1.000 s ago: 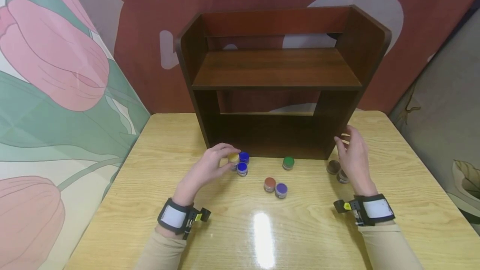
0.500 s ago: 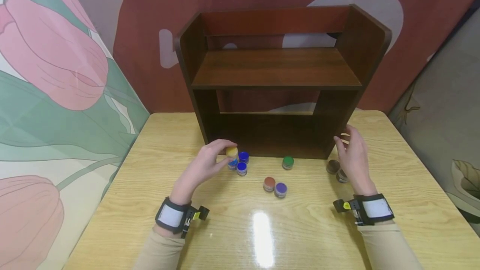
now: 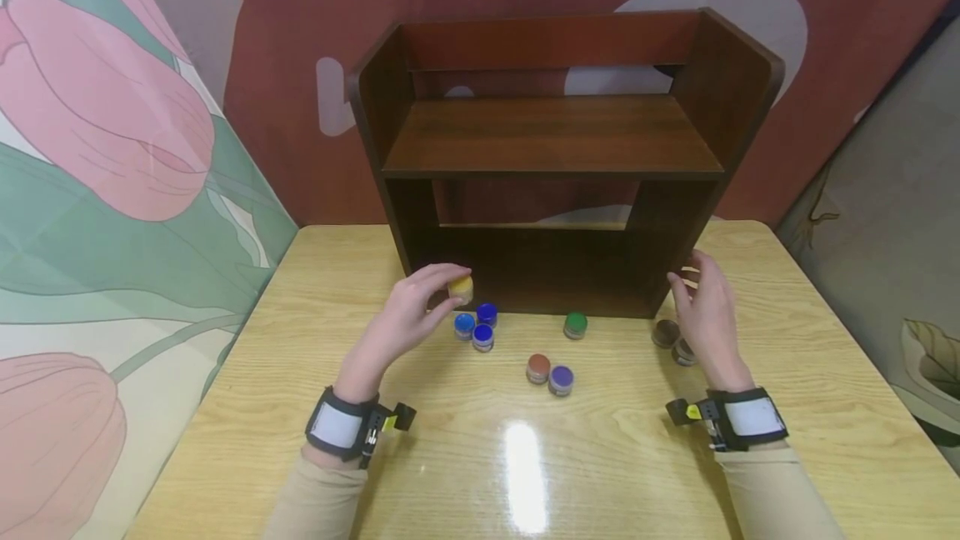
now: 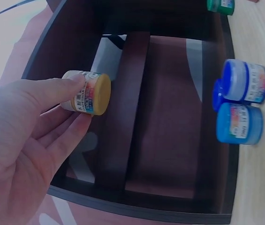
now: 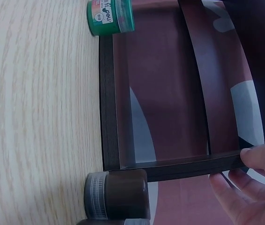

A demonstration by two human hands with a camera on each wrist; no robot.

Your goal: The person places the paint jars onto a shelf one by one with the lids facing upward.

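Note:
My left hand (image 3: 405, 312) pinches a small yellow-lidded paint jar (image 3: 461, 289) between thumb and fingers, raised off the table in front of the shelf's lower left. In the left wrist view the jar (image 4: 87, 92) lies sideways, its printed label showing. My right hand (image 3: 708, 315) is at the right side panel of the dark brown wooden shelf (image 3: 551, 136); in the right wrist view the thumb rests on the panel's edge and fingers bend round its outer side. Below the left hand stand a light blue jar (image 3: 464, 325) and two dark blue jars (image 3: 483, 337), close together.
A green jar (image 3: 576, 325) stands before the shelf's base. Nearer on the wooden table (image 3: 600, 473) are a reddish-brown jar (image 3: 538, 368) and a purple jar (image 3: 561, 379), side by side. Two dark jars (image 3: 665, 333) stand by the right hand, one partly hidden.
My left hand has lifted the yellow jar up and slightly left, away from the blue jars, uncovering the light blue one. The right hand stays at the shelf's side.

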